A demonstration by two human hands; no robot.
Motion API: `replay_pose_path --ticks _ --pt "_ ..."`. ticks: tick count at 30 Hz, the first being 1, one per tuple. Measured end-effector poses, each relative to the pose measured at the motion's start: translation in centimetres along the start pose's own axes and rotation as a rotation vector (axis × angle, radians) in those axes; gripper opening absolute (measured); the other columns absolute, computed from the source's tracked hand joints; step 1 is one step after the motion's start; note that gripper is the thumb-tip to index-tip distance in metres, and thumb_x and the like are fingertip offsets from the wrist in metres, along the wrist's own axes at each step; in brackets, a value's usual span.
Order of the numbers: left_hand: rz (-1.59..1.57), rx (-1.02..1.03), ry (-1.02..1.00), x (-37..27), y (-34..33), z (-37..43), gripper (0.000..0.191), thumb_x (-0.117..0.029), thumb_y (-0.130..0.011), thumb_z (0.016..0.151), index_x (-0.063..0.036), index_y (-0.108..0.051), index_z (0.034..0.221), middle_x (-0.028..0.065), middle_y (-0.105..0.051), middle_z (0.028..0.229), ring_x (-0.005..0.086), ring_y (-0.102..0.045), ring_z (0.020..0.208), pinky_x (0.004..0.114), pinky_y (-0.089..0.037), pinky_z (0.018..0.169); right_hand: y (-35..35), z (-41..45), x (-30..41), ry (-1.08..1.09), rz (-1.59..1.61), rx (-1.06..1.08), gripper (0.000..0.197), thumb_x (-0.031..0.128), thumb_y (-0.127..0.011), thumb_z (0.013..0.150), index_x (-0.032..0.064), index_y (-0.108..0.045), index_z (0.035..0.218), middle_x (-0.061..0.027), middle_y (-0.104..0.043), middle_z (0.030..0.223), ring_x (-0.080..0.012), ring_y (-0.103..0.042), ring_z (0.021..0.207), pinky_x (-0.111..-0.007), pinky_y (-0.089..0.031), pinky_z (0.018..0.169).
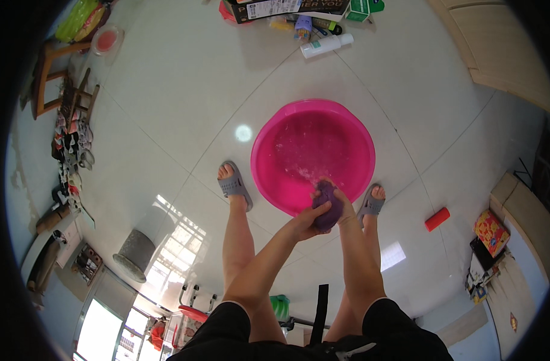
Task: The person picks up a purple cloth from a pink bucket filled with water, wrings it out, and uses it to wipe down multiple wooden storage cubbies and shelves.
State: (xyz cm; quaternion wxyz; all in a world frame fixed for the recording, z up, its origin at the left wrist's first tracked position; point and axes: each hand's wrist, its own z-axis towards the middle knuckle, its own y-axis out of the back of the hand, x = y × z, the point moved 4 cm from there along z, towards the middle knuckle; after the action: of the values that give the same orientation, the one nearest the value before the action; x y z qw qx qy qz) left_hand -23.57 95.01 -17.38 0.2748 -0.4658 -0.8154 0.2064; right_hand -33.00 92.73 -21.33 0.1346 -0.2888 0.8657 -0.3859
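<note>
A wet-looking purple cloth is bunched between my two hands above the near edge of a round pink plastic basin. My left hand grips the cloth from its left and lower side, thumb across it. My right hand holds its right and upper side, with some fingers hidden behind it. Below the cloth's far end, water in the basin shows splashes and bubbles. The basin stands on the tiled floor between my feet.
Grey slippers are on my feet beside the basin. A white bottle lies beyond it near a cardboard box. A red cylinder lies right; a grey bucket is at lower left. Shoes line the left wall.
</note>
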Motion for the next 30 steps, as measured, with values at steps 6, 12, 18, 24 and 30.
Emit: replay_pose_path --ticks 6,12,18,24,30 --pt "0.451 -0.144 -0.004 -0.5 1.1 0.6 0.038 -0.019 -0.075 0.071 -0.0068 -0.056 0.101 0.0023 -0.059 0.086 0.0114 -0.055 0.077 0.026 -0.045 0.061 0.9 1.0 1.5 -0.067 -0.601 -0.231 0.034 0.005 -0.071 0.065 0.0083 -0.052 0.093 -0.0042 -0.053 0.087 -0.0152 -0.053 0.081 -0.029 -0.047 0.070" --pt "0.719 -0.256 -0.248 -0.2 2.6 1.6 0.038 -0.015 -0.076 0.067 -0.0023 -0.056 0.097 0.0045 -0.061 0.080 0.0142 -0.059 0.074 0.028 -0.047 0.061 -0.2 2.1 0.3 -0.065 -0.984 -0.464 0.026 0.000 -0.069 0.061 0.0069 -0.051 0.078 -0.0013 -0.053 0.073 -0.0128 -0.052 0.069 -0.027 -0.044 0.061" --pt "1.161 -0.601 -0.521 -1.3 1.6 0.9 0.037 -0.016 -0.070 0.066 0.0002 -0.053 0.094 0.0189 -0.062 0.082 0.0333 -0.062 0.079 0.040 -0.048 0.065 1.0 3.6 -0.4 0.111 -1.296 -0.797 0.019 0.003 -0.066 0.061 0.0035 -0.055 0.076 -0.0057 -0.053 0.066 -0.0152 -0.052 0.064 -0.030 -0.043 0.058" --pt "1.163 -0.647 -0.625 -2.1 3.7 1.2 0.044 -0.017 -0.071 0.065 -0.0006 -0.049 0.099 0.0180 -0.062 0.077 0.0345 -0.062 0.076 0.041 -0.047 0.062 -2.4 3.4 1.7 0.172 -1.598 -0.494 0.026 0.009 -0.068 0.065 0.0042 -0.058 0.088 -0.0120 -0.058 0.088 -0.0245 -0.057 0.082 -0.034 -0.046 0.071" --pt "0.718 -0.312 -0.150 -3.1 2.7 -0.1 0.038 -0.010 -0.070 0.062 -0.0040 -0.050 0.093 0.0066 -0.055 0.064 0.0154 -0.054 0.052 0.028 -0.039 0.042 -7.9 -0.3 3.8 0.167 -2.074 0.367 0.047 0.016 -0.070 0.069 0.0070 -0.051 0.110 -0.0186 -0.040 0.123 -0.0320 -0.046 0.111 -0.039 -0.045 0.086"
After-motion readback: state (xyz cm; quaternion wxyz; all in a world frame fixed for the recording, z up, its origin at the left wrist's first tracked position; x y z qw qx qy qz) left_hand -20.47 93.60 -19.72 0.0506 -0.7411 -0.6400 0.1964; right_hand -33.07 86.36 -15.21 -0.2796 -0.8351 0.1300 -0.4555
